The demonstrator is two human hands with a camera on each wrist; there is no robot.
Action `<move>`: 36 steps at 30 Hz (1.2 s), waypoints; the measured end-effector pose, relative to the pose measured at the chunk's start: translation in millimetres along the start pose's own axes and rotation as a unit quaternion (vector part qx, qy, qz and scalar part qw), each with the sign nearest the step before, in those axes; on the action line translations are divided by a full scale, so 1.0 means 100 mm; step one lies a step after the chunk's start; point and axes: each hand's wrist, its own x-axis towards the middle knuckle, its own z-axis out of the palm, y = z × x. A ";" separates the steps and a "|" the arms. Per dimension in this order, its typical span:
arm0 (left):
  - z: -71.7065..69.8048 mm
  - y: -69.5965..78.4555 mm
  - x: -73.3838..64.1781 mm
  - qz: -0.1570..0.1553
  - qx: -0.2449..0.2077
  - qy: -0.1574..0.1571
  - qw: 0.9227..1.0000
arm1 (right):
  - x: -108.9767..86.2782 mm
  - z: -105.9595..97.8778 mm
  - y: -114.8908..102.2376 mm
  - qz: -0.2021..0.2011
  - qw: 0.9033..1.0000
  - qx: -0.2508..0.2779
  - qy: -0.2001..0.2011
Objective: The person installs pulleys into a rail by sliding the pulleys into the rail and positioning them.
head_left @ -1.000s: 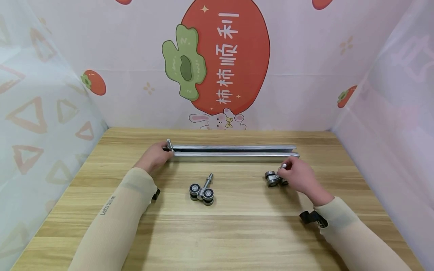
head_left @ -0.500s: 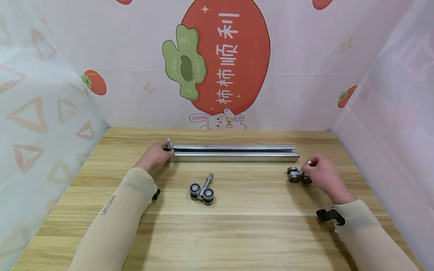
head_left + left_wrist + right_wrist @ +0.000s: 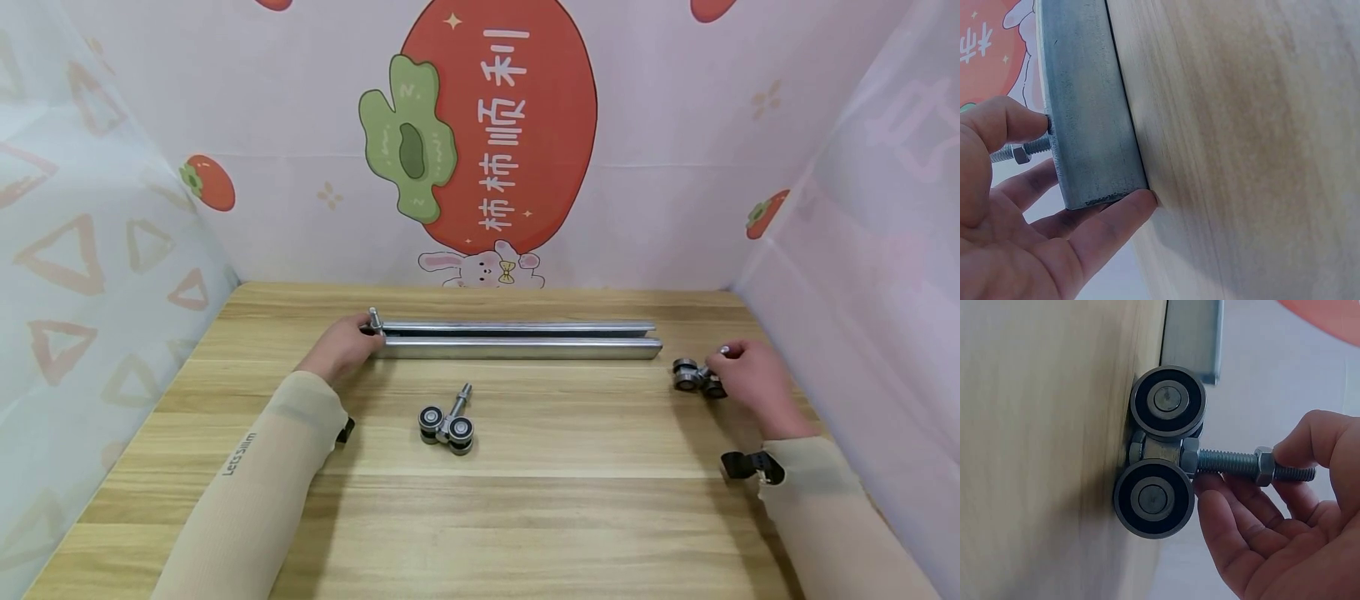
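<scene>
At the back of the table lies a silver metal C-channel rail (image 3: pixel 517 349), its slot facing up. My left hand (image 3: pixel 339 350) grips its left end, thumb on the top edge and fingers around the cut end (image 3: pixel 1107 199). Beside that thumb a threaded bolt with a nut (image 3: pixel 1020 153) stands up out of the slot; whatever it joins is hidden inside the rail. My right hand (image 3: pixel 759 385) holds a roller trolley (image 3: pixel 1163 450) by its upright bolt (image 3: pixel 1229 463), wheels low over the table, just beyond the rail's right end.
Another roller trolley (image 3: pixel 447 428) lies on the wooden table (image 3: pixel 517 533) in front of the rail, its bolt slanting up and away. Printed cloth walls (image 3: pixel 300 100) stand behind the table and at both sides.
My right hand has carried its roller trolley rightward, from in front of the rail to past its right end. The left hand, rail and other trolley have stayed put.
</scene>
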 end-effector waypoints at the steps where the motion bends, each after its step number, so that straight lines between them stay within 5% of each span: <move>1: 0.00 0.00 0.00 0.001 0.000 0.000 1.000 | 0.02 -0.01 0.02 0.001 1.000 -0.003 0.004; 36: -0.01 0.02 -0.02 -0.004 -0.001 -0.004 1.000 | 0.58 -0.16 0.22 0.047 0.999 0.017 0.022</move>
